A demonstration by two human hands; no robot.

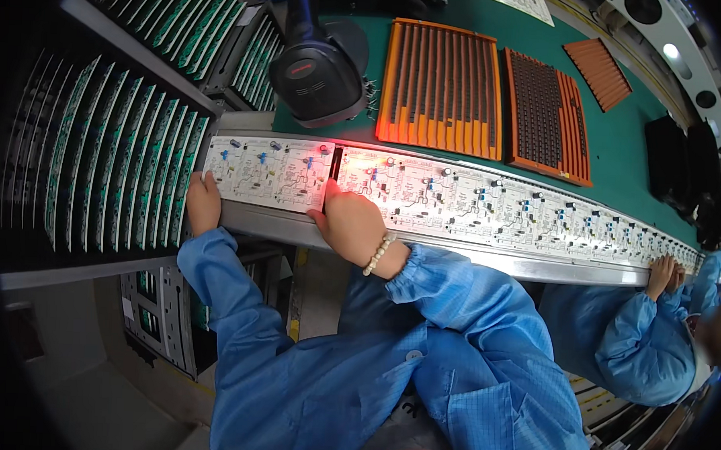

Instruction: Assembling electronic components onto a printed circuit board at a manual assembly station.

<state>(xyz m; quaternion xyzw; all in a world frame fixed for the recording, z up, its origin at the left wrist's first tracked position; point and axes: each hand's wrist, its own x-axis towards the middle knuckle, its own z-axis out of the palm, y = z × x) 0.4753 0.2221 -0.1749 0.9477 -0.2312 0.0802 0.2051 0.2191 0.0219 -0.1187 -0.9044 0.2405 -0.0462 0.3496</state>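
Observation:
A white circuit board (270, 173) dotted with small blue and black components lies on the metal rail (272, 223) in front of me. My left hand (204, 205) grips its left edge, fingers bent around the corner. At the opposite edge, my right hand (358, 225) has its thumb against the near corner and its fingers by the narrow dark gap. They close on that edge, though the fingertips are partly hidden. Beyond the gap, a row of similar boards (466, 199) runs along the rail to the right. A black scanner (315, 74) stands just behind, and red light falls around the gap.
Racks of upright green boards (126, 162) stand close on my left. Orange component trays (441, 132) rest on the green table mat (486, 12). Further right, another person's hands (662, 276) touch the board row. Black bins (675, 162) sit at the far right.

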